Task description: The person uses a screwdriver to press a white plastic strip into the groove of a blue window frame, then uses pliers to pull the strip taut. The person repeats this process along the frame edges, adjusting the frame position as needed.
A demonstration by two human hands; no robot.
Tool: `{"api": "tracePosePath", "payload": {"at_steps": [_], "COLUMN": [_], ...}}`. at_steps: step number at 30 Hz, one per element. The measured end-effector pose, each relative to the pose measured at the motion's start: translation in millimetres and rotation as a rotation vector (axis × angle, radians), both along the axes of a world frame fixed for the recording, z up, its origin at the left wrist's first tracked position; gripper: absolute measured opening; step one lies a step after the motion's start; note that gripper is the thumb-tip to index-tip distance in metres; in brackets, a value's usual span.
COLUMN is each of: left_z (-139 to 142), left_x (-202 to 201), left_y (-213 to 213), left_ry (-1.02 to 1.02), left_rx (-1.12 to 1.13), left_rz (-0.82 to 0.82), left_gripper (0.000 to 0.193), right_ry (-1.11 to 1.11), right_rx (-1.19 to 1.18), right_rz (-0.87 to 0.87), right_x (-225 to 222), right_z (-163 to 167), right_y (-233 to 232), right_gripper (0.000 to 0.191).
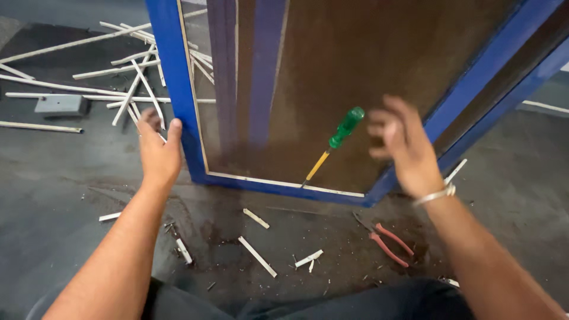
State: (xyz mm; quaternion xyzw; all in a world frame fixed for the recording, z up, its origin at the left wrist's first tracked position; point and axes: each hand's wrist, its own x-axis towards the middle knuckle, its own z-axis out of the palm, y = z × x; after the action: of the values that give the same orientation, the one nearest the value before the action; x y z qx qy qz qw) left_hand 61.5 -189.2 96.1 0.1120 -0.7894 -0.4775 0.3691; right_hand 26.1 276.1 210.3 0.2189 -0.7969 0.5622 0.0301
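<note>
The left hand (159, 151) is resting against the outer left edge of the blue frame (178, 89) at centre left of the frame, its fingers (149, 118) held loosely together and laid along the edge, thumb up against the blue rail, not pinching anything. The right hand (403, 145) is hovering at centre right, just in front of the frame's lower right corner; its fingers (379, 130) are spreading apart and curling slightly, holding nothing, and they are blurring in the picture. A bracelet (435, 194) is sitting on the right wrist. The screwdriver (335, 145) with a green handle and yellow shank is leaning at a slant in the centre, its tip touching the pale strip along the bottom inner edge of the frame, its handle just beside the right fingers but apart from them. The frame is standing tilted on the dark floor (59, 195) and is enclosing a brown panel (367, 65). Red-handled pliers (388, 242) are lying on the floor at lower right, near the frame's corner. Short pale strip offcuts (256, 256) are lying at lower centre, and long pale strips (89, 89) are lying scattered at upper left, beside a grey block (59, 105)
</note>
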Motion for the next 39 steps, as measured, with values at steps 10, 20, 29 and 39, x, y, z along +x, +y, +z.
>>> {"api": "tracePosePath", "payload": {"at_steps": [10, 20, 29, 39], "left_z": [-59, -61, -55, -34], "left_x": [-27, -24, -24, -18], "left_y": [-3, -2, -2, 8], "left_ry": [-0.365, -0.354, -0.383, -0.497], "left_rx": [0.147, 0.112, 0.147, 0.22], "left_rz": [-0.12, -0.112, -0.149, -0.102], "left_gripper": [0.074, 0.076, 0.083, 0.086], "right_ry": [0.347, 0.671, 0.603, -0.045], "right_rx": [0.439, 0.636, 1.071, 1.409], "right_rz": [0.073, 0.646, 0.601, 0.291], "right_x": [77, 219, 244, 120], "right_z": [67, -147, -178, 20], "right_y": [-118, -17, 47, 90], "right_gripper": [0.013, 0.023, 0.053, 0.062]}}
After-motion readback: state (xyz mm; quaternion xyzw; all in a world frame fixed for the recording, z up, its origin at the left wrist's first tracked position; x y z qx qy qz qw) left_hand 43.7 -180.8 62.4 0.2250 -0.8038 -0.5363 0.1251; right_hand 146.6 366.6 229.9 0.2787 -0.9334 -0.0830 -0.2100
